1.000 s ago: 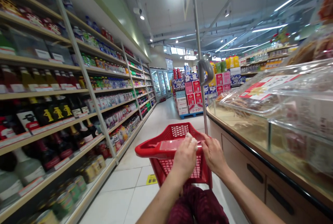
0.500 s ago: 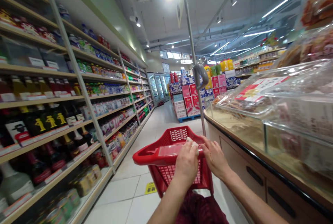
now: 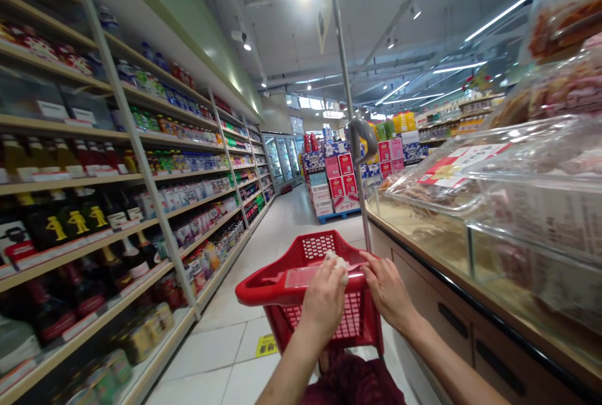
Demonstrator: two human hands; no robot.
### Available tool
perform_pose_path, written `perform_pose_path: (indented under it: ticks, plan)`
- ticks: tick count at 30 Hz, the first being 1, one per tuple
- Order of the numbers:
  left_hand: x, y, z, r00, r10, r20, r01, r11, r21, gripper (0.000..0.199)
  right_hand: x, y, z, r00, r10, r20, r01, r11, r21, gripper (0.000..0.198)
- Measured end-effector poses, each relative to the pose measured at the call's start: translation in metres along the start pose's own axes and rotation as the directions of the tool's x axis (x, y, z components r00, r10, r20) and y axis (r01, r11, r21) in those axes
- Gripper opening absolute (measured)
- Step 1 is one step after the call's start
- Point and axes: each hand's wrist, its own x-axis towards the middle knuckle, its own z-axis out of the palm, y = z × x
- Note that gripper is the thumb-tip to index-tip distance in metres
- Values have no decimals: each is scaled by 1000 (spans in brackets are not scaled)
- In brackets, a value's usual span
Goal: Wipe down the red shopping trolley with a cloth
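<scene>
A red shopping cart is placed directly in front of the person, and its near handle is reached by both of the 2 bare hands. By the left hand, fingers bent over the bar, a crumpled white wad is gripped against the handle, near its middle; the wad is partly covered by the fingers. By the right hand, fingers bent, the right end of the handle is touched; whether that end is firmly grasped or merely rested on cannot be told.

The wad seems to be worked along the bar. For this, it is best pressed flat under several fingertips rather than pinched at 1 point, and turned over as the bar is followed round, so that the underside is not missed. The cart is best steadied by the right hand, with enough room left between the 2 hands. Light pressure is advised on the pale panel set in the handle, left of the wad, as its edges could catch.

Care is also called for on the right, where a grey pole and a counter with clear packages are found near the cart.
</scene>
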Motion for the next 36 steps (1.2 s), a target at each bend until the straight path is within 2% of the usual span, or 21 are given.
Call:
perform_pose_path:
  ticks: [2, 4, 6, 8, 11, 13, 14, 16, 19, 21, 25, 27, 29, 32, 34, 36]
  plan:
    - [-13, -26, -16, 994, -101, -43, 102, 994, 30, 27, 0, 1, -1, 1000, -16, -6, 16, 1000, -8, 30]
    - [-27, -58, -36, 959, -251, -132, 264, 961, 88, 27, -1, 1, 0, 999, -28, -19, 28, 1000, -8, 29]
    - [-33, -74, -47, 928, -336, -162, 355, 928, 112, 27, -2, 1, 2, 999, -29, -37, 29, 1000, -11, 29]
    - [-30, -65, -44, 940, -313, -134, 327, 940, 95, 27, -3, 2, 3, 999, -26, -47, 25, 999, -23, 28]
    - [-19, -35, -28, 991, -132, -39, 133, 991, 31, 29, -2, 7, 1, 999, -32, -34, 31, 999, -37, 28]
    - [-18, -32, -29, 997, -72, -10, 72, 997, 17, 30, -2, 9, -2, 999, -43, -19, 42, 998, -36, 28]
    - [-22, -40, -34, 996, -91, -17, 91, 995, 29, 30, -1, 10, -3, 999, -48, -14, 47, 998, -34, 28]
    - [-35, -68, -50, 978, -197, -68, 202, 976, 82, 30, -1, 10, -5, 998, -55, -13, 54, 998, -27, 28]
    - [-52, -103, -68, 915, -347, -207, 379, 914, 145, 29, -2, 8, -3, 997, -62, -43, 60, 998, -27, 28]
    - [-54, -101, -63, 909, -347, -229, 383, 913, 139, 29, -2, 8, 0, 996, -51, -73, 49, 998, -28, 28]
    - [-45, -69, -38, 972, -185, -142, 197, 978, 74, 32, -2, 12, -1, 998, -38, -45, 38, 999, -12, 27]
    - [-46, -69, -40, 980, -152, -129, 163, 984, 75, 32, -2, 14, -3, 999, -51, -17, 51, 999, -12, 27]
    - [-52, -83, -50, 964, -208, -163, 228, 967, 115, 30, -3, 15, -4, 997, -71, -8, 71, 997, -16, 27]
    - [-57, -97, -61, 917, -330, -226, 370, 913, 170, 29, -4, 13, -1, 996, -80, -31, 80, 997, -21, 26]
    - [-56, -90, -58, 920, -338, -200, 371, 915, 159, 29, -4, 12, 2, 996, -72, -52, 70, 997, -26, 25]
    - [-53, -77, -50, 947, -283, -150, 303, 944, 130, 30, -4, 14, 2, 996, -75, -50, 74, 997, -28, 25]
